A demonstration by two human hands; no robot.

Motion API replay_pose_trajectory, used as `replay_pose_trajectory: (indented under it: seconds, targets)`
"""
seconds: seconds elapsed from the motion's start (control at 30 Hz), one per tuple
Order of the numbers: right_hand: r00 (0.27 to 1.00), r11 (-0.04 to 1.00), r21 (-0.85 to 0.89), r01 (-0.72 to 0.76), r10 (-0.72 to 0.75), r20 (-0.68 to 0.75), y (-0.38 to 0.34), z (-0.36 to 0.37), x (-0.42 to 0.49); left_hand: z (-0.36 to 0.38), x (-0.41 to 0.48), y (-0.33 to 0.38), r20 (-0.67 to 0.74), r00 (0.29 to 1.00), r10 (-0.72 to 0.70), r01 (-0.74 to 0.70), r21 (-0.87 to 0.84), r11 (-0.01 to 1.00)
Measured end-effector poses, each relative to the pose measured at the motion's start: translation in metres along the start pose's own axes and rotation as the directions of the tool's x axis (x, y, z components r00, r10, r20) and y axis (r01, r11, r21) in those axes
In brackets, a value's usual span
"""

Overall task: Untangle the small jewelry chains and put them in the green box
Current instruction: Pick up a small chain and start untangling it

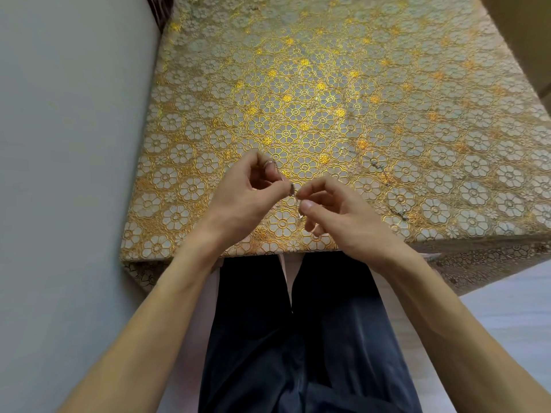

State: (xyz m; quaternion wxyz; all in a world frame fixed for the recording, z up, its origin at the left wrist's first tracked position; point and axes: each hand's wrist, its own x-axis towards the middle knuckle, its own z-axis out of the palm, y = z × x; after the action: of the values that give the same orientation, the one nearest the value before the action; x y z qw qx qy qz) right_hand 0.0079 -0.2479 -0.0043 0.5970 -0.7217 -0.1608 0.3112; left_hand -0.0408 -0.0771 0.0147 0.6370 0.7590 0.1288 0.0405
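Two hands work close together above the near edge of the table [298, 84], fingertips nearly touching. Left hand [247, 189]: fingers curled, thumb and forefinger pinching one part of the chain [293, 192]. Right hand [337, 210]: same pinch on another part, the other fingers curled under. The chain is held in the air between them, just above the gold flowered cloth, with a short tail dangling below the right thumb. Handling, by judgement: very light, limp, no stiffness; fine links likely to slip from a loose pinch and to kink or snap if yanked. Best taken with the fingertips just beside the knot, one pinch each side, easing strands apart rather than pulling. Looks: thin, silvery, hard to pick out against the pattern; the knot itself is too small to make out. A silvery glint on the left forefinger may be a loop of chain or a ring, cannot tell. More loose chains [376, 166] lie on the cloth to the right, well apart from the hands. Green box not in view.
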Motion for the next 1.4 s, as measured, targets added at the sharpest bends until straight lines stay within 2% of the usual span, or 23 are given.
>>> replay_pose_trajectory:
  seconds: [0.07,0.17,0.23,0.37,0.5,0.7,0.77,0.93,1.07,1.13,1.23,1.4]
  targets:
    - [0.999,1.0,0.013,-0.012,0.013,-0.04,0.001,0.001,0.001,0.002,-0.001,-0.002,-0.028,0.999,0.021,-0.022,-0.028,0.999]
    - [0.987,0.979,0.205,-0.015,0.048,-0.154,-0.001,0.0,0.002,0.004,-0.003,-0.004,-0.06,0.998,0.036,-0.041,-0.081,0.996]
    - [0.98,0.968,0.252,-0.015,0.064,-0.188,-0.002,-0.003,0.003,0.005,-0.004,-0.004,-0.066,0.997,0.041,-0.05,-0.143,0.988]
    - [0.993,0.992,0.124,-0.01,0.024,-0.113,-0.001,-0.008,0.002,0.005,-0.003,-0.003,-0.037,0.998,0.049,-0.055,-0.157,0.986]
    - [0.98,0.995,0.078,0.069,-0.053,-0.19,-0.004,-0.011,0.002,0.001,-0.001,-0.001,0.044,0.996,0.072,-0.066,-0.118,0.991]
    - [0.976,0.98,-0.141,0.143,-0.164,-0.146,-0.006,-0.011,0.006,-0.005,0.003,0.005,0.057,0.994,0.097,-0.096,-0.03,0.995]
    - [0.982,0.981,-0.136,0.138,-0.153,-0.109,-0.007,-0.01,0.007,-0.007,0.004,0.006,0.048,0.994,0.097,-0.097,0.002,0.995]
    - [0.977,0.984,-0.062,0.17,-0.176,-0.124,-0.011,-0.01,0.009,-0.008,0.006,0.008,0.057,0.994,0.092,-0.095,0.054,0.994]
    - [0.987,0.988,-0.015,0.154,-0.154,-0.053,-0.016,-0.014,0.009,-0.009,0.007,0.008,0.086,0.992,0.094,-0.103,0.113,0.988]
    - [0.994,0.994,0.016,0.109,-0.109,0.027,-0.018,-0.015,0.009,-0.008,0.008,0.009,0.085,0.992,0.09,-0.096,0.077,0.992]
    - [0.99,0.995,-0.076,0.065,-0.055,0.129,-0.02,-0.015,0.006,-0.006,0.007,0.01,0.077,0.995,0.056,-0.05,-0.078,0.996]
    - [0.996,0.996,-0.044,0.073,-0.071,0.048,-0.019,-0.014,0.003,0.0,0.004,0.007,0.078,0.996,-0.042,0.069,-0.375,0.924]
